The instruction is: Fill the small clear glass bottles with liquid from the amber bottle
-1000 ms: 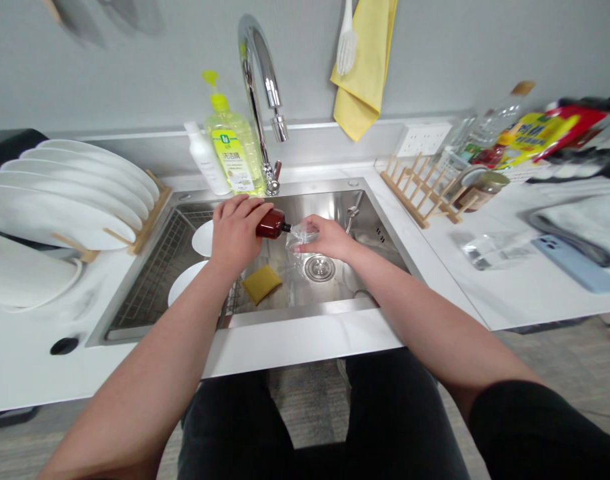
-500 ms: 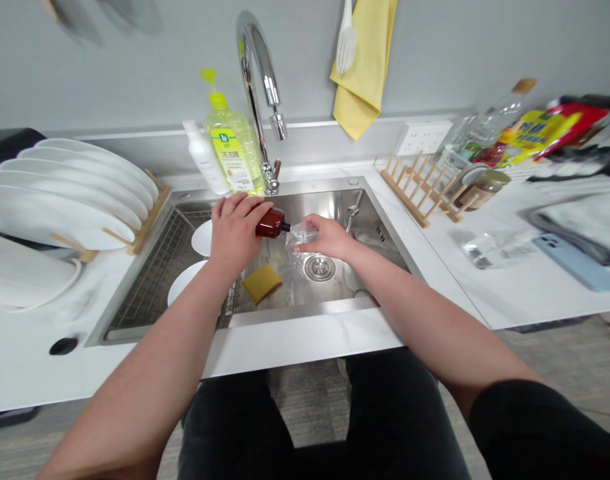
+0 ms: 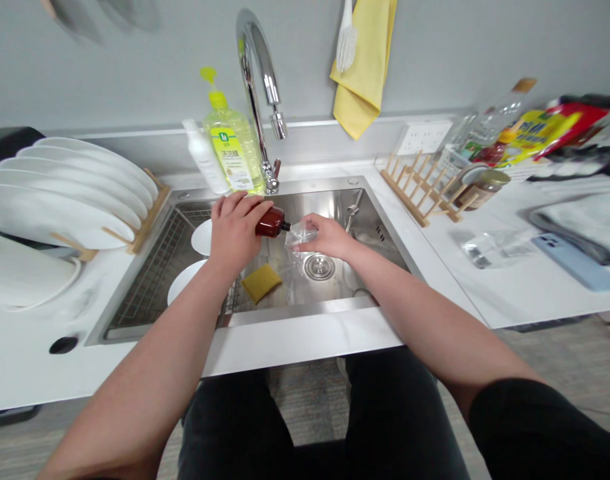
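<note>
My left hand [image 3: 237,227] is wrapped round a dark red-brown bottle [image 3: 271,223] with a narrow black neck. The bottle is tipped on its side above the sink [image 3: 329,309], its neck pointing right. Against that neck, or very close to it, is the mouth of a clear, thin-walled cup [image 3: 295,239] that my right hand [image 3: 326,237] grips between thumb and fingers. Whether liquid flows between them I cannot tell. Below the hands, a yellow sponge [image 3: 261,283] lies on the sink floor, left of the drain [image 3: 319,267].
White dishes [image 3: 185,280] sit in a wire rack [image 3: 155,267] at the sink's left. Behind stand a chrome faucet [image 3: 255,87], a detergent bottle [image 3: 232,150] and a white bottle [image 3: 205,157]. Upright plates [image 3: 49,207] line the left counter; a wooden rack [image 3: 415,190] and a phone [image 3: 575,260] are right.
</note>
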Tool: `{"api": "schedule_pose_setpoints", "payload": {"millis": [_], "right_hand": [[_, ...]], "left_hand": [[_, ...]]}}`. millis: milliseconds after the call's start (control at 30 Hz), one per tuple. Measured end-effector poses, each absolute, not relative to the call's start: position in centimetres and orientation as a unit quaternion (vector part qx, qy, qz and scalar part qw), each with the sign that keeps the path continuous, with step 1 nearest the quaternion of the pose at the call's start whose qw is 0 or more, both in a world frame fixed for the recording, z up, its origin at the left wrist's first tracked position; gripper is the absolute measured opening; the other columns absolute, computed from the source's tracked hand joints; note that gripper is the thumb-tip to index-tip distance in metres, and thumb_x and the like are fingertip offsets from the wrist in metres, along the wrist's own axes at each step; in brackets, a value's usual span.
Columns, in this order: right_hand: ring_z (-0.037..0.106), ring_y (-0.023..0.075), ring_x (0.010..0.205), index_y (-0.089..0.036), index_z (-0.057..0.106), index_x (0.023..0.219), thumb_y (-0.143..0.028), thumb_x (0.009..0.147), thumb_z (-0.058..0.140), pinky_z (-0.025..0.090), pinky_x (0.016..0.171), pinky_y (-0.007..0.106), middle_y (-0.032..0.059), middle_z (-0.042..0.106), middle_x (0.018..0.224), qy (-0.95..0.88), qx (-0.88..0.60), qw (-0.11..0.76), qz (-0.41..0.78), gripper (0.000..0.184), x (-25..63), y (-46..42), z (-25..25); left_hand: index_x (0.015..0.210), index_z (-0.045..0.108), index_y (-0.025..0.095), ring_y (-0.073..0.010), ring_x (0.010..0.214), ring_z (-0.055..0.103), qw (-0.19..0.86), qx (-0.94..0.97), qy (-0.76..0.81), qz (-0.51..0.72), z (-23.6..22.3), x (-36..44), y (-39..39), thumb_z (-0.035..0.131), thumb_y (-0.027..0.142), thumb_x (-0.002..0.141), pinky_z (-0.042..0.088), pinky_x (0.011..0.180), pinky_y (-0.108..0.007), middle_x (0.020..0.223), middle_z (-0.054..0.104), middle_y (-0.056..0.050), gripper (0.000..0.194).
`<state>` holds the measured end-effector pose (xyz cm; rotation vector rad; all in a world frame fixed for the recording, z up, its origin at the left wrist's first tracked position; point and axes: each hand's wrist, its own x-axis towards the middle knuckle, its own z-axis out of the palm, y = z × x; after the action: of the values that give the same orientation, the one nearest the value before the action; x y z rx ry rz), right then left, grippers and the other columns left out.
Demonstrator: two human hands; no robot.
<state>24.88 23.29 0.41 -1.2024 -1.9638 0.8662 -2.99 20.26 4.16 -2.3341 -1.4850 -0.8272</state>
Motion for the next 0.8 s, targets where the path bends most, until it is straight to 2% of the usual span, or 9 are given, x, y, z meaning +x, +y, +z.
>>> {"api": "schedule_pose_setpoints", "payload": {"millis": [400, 800], "right_hand": [[0.076, 0.0311, 0.110, -0.026, 0.075, 0.113, -0.049, 0.066, 0.105, 0.057, 0.104, 0.046, 0.0049, 0.082, 0.118, -0.747, -0.457, 0.342, 0.340, 0.061, 24.68, 23.06, 0.76], [0.076, 0.0300, 0.110, -0.025, 0.074, 0.116, -0.051, 0.067, 0.106, 0.057, 0.103, 0.045, 0.0051, 0.081, 0.119, -0.748, -0.445, 0.352, 0.343, 0.063, 24.60, 23.29, 0.27]], "left_hand": [[0.160, 0.067, 0.044, -0.0393, 0.163, 0.048, 0.130, -0.801, -0.509, -0.288, 4.66, -2.84, 19.82, 0.070, 0.016, 0.094, 0.026, 0.137, -0.070, 0.163, 0.071, -0.004, 0.071], [0.159, 0.068, 0.044, -0.0386, 0.165, 0.047, 0.138, -0.798, -0.511, -0.288, 4.72, -3.00, 19.89, 0.069, 0.014, 0.096, 0.023, 0.139, -0.067, 0.165, 0.070, -0.003, 0.069]]}}
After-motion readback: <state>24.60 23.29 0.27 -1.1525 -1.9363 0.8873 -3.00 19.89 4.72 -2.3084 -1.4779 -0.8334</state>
